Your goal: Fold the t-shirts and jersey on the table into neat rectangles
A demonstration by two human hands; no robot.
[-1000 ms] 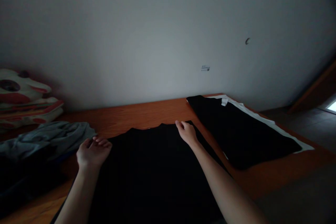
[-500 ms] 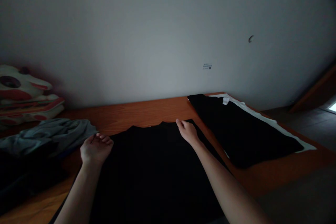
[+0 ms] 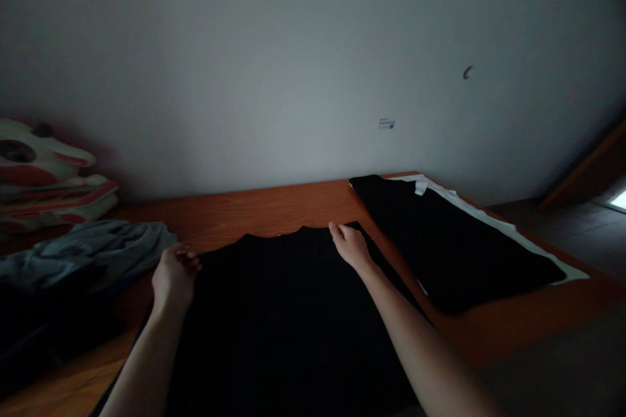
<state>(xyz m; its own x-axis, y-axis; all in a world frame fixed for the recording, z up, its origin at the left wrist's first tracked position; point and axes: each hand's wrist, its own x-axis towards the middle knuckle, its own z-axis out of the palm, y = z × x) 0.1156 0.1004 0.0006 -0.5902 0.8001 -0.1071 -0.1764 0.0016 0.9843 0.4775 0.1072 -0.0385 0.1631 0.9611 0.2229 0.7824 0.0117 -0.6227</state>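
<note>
A black garment (image 3: 288, 313) lies spread out in front of me, its upper edge crossing the wooden surface. At its upper left corner is my left hand (image 3: 175, 273), fingers curled in; dark cloth meets them, though the pinch itself is dim. My right hand (image 3: 351, 244) is closed on the garment's upper edge near the right corner, thumb on top. Farther right, another black garment (image 3: 450, 241) lies flat over a white cloth (image 3: 508, 229), with a small white tag at its top.
Grey crumpled cloth (image 3: 112, 244) and dark cloth (image 3: 44, 326) are heaped at the left. Behind them sits a white and red plush toy (image 3: 53, 176). The wooden surface (image 3: 274, 205) runs up to a pale wall (image 3: 293, 78) with a small label and a hook.
My left hand has turned and shifted slightly left, its fingers now curled toward the garment instead of facing up. My right hand has barely moved.
</note>
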